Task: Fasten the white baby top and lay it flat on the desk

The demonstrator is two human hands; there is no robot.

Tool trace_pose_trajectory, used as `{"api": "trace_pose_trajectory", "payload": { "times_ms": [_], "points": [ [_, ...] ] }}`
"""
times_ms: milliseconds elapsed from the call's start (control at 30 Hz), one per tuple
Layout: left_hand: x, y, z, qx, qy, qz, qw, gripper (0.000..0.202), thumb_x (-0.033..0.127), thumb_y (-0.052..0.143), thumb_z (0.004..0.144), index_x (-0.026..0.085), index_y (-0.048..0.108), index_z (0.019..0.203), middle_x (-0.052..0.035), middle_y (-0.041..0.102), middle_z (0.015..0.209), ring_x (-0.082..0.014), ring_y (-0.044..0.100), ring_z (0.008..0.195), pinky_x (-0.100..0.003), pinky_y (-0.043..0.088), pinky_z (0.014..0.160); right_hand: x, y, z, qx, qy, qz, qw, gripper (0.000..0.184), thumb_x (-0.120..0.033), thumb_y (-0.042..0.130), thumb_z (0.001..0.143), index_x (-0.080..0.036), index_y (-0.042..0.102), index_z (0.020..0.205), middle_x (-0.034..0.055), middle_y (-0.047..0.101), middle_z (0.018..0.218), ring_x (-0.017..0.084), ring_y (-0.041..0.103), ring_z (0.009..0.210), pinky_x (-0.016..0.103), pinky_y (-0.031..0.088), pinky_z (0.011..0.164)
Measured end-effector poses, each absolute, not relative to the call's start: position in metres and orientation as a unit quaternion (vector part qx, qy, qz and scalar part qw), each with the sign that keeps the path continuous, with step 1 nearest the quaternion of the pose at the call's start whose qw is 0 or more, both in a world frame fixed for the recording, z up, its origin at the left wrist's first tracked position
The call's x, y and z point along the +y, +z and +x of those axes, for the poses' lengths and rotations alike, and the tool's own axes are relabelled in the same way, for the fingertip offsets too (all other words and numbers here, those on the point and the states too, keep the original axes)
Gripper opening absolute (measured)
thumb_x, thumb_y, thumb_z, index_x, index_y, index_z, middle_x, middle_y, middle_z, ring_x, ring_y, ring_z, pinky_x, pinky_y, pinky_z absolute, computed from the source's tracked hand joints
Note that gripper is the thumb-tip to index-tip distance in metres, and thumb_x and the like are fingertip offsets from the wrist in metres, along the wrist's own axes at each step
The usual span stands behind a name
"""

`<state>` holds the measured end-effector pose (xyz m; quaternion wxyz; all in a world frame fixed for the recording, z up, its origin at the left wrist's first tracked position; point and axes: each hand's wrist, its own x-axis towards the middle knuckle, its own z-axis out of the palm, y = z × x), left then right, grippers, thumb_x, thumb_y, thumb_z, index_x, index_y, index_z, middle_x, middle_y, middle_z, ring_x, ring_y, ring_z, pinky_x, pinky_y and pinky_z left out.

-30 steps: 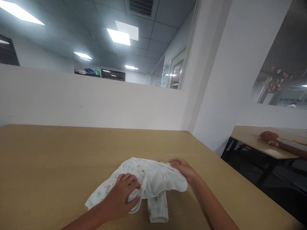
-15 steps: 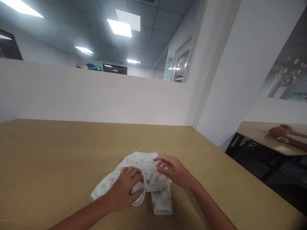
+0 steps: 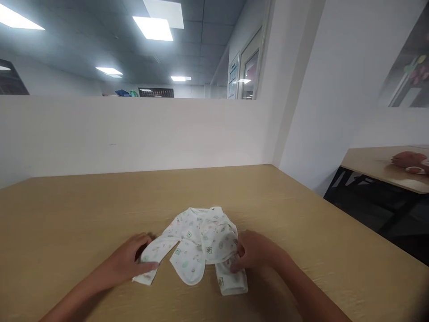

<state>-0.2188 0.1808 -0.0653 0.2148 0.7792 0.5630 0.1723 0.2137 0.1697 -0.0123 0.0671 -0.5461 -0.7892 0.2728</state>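
Note:
A small white baby shirt with a pastel animal print lies on the table, its collar at the far side. Its left-hand sleeve slants down toward me, and the right-hand sleeve sticks out from under the front panel. My left hand is at the left-hand sleeve, thumb lying on the cloth and fingers spread apart at its outer edge. At the shirt's right side, my right hand has its thumb pressed on the right-hand sleeve; its other fingers are partly hidden.
The wooden table runs back to a low white partition. A white pillar wall rises at the back right. Beyond it, another person's hand rests on a second table with black legs.
My left hand has moved left from the shirt's middle to its sleeve. My right hand has come down to the right-hand sleeve. The front panels lie more spread, and the view has shifted.

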Motion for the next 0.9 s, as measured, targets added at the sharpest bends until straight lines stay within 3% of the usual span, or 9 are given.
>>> {"api": "trace_pose_trajectory", "payload": {
  "times_ms": [100, 200, 267, 433, 567, 700, 800, 900],
  "points": [
    [0.185, -0.070, -0.215, 0.543, 0.182, 0.777, 0.260, 0.041, 0.060, 0.060, 0.092, 0.023, 0.068, 0.107, -0.0061, 0.069, 0.112, -0.0273, 0.064, 0.105, -0.032, 0.050, 0.089, 0.176, -0.010, 0.227, -0.802, 0.273, -0.528, 0.056, 0.029, -0.021, 0.077, 0.066, -0.018, 0.051, 0.052, -0.0037, 0.048, 0.052, 0.010, 0.038, 0.047, 0.027, 0.021, 0.050],
    [0.191, -0.075, -0.216, 0.547, 0.207, 0.770, 0.255, 0.038, 0.060, 0.051, 0.098, 0.023, 0.060, 0.101, -0.0021, 0.066, 0.102, -0.0236, 0.062, 0.097, -0.029, 0.047, 0.085, 0.186, -0.006, 0.248, -0.801, 0.248, -0.533, 0.110, 0.011, -0.011, 0.063, 0.062, -0.018, 0.054, 0.062, -0.0040, 0.054, 0.063, 0.011, 0.042, 0.056, 0.025, 0.023, 0.053],
    [0.195, -0.077, -0.220, 0.552, 0.224, 0.767, 0.239, 0.040, 0.062, 0.046, 0.100, 0.023, 0.055, 0.096, 0.0000, 0.063, 0.094, -0.0215, 0.059, 0.090, -0.027, 0.044, 0.080, 0.195, -0.006, 0.263, -0.790, 0.243, -0.545, 0.142, 0.011, -0.011, 0.057, 0.061, -0.018, 0.057, 0.068, -0.0037, 0.055, 0.068, 0.012, 0.044, 0.061, 0.023, 0.026, 0.054],
    [0.212, -0.082, -0.242, 0.567, 0.270, 0.756, 0.184, 0.037, 0.057, 0.040, 0.103, 0.022, 0.051, 0.099, 0.0001, 0.063, 0.094, -0.0212, 0.058, 0.090, -0.028, 0.041, 0.083, 0.213, -0.010, 0.296, -0.757, 0.209, -0.583, 0.206, 0.039, -0.015, 0.054, 0.065, -0.018, 0.073, 0.099, 0.0008, 0.066, 0.083, 0.018, 0.056, 0.075, 0.025, 0.038, 0.066],
    [0.224, -0.084, -0.267, 0.580, 0.301, 0.742, 0.148, 0.026, 0.048, 0.042, 0.100, 0.022, 0.048, 0.096, 0.0018, 0.058, 0.086, -0.0198, 0.054, 0.081, -0.027, 0.038, 0.077, 0.223, -0.009, 0.316, -0.757, 0.162, -0.582, 0.248, 0.028, -0.024, 0.053, 0.073, -0.017, 0.075, 0.089, 0.0064, 0.072, 0.091, 0.024, 0.063, 0.085, 0.030, 0.044, 0.077],
    [0.227, -0.079, -0.279, 0.591, 0.337, 0.719, 0.146, 0.010, 0.032, 0.045, 0.090, 0.023, 0.047, 0.095, 0.0022, 0.056, 0.086, -0.0197, 0.052, 0.081, -0.027, 0.038, 0.075, 0.232, -0.006, 0.325, -0.749, 0.090, -0.579, 0.310, 0.033, -0.035, 0.051, 0.080, -0.018, 0.075, 0.096, 0.0106, 0.073, 0.104, 0.028, 0.065, 0.099, 0.038, 0.048, 0.091],
    [0.226, -0.072, -0.278, 0.575, 0.372, 0.713, 0.151, 0.013, 0.025, 0.043, 0.083, 0.022, 0.048, 0.095, -0.0001, 0.058, 0.093, -0.0209, 0.055, 0.089, -0.029, 0.039, 0.079, 0.237, -0.006, 0.327, -0.746, 0.022, -0.564, 0.355, 0.032, -0.035, 0.047, 0.086, -0.020, 0.073, 0.097, 0.0113, 0.071, 0.105, 0.028, 0.064, 0.102, 0.039, 0.049, 0.094],
    [0.229, -0.074, -0.280, 0.551, 0.417, 0.717, 0.092, 0.016, 0.024, 0.042, 0.078, 0.021, 0.049, 0.092, -0.0038, 0.057, 0.098, -0.0229, 0.055, 0.096, -0.031, 0.041, 0.085, 0.241, -0.010, 0.332, -0.740, -0.035, -0.549, 0.388, 0.028, -0.034, 0.046, 0.087, -0.020, 0.070, 0.094, 0.0116, 0.069, 0.101, 0.028, 0.062, 0.099, 0.040, 0.049, 0.093]
  ]
}}
